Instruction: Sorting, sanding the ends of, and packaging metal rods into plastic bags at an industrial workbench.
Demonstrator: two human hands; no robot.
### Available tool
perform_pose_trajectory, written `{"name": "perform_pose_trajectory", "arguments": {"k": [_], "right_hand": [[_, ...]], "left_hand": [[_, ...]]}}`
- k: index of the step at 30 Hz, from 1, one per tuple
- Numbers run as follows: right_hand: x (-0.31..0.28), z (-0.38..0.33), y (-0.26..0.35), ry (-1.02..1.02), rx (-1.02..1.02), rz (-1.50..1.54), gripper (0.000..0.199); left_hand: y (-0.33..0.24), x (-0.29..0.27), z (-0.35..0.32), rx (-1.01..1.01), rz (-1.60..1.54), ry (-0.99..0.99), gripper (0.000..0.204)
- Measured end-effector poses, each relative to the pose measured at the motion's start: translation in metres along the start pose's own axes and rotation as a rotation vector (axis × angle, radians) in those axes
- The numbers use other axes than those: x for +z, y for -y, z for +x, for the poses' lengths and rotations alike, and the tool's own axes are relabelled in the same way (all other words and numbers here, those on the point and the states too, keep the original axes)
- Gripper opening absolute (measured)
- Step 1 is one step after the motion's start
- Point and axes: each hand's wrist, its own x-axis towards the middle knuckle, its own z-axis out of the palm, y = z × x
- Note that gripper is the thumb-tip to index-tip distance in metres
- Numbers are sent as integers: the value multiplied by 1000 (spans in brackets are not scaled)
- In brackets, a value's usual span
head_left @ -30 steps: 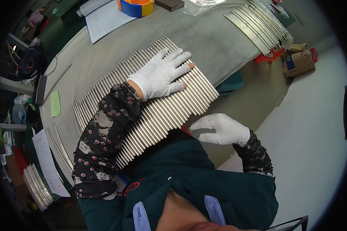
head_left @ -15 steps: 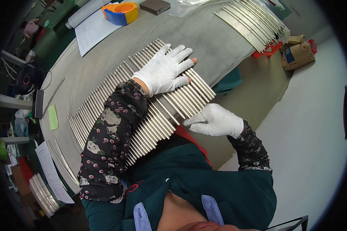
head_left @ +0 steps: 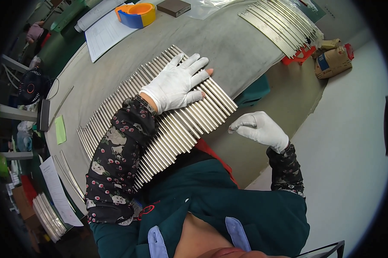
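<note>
A wide row of thin silver metal rods lies side by side on the grey worktable, running from the table's near edge up toward its middle. The left hand, in a white glove, rests flat on top of this row with its fingers spread open, the rods passing beneath palm and fingers alike; it grips nothing, only presses down (one fingertip of the glove looks worn through). The right hand, also gloved in white, hangs off the table's near edge, just beside the right end of the row but not touching it, its fingers loosely curled and holding nothing. A second batch of metal rods lies well apart at the far right of the table. Farther back sit an orange and blue tape dispenser, a sheet of paper and a small dark box.
</note>
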Motion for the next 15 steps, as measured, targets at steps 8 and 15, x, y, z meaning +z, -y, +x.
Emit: {"name": "perform_pose_trajectory", "arguments": {"k": [8,15], "right_hand": [[-6,-1,8,-115,66,17,22],[-18,16,39,-330,-46,103,21]], "left_hand": [[-2,-1,-4,-6,11,-5,66],[-4,0,-10,-6,-37,-50,65]]}}
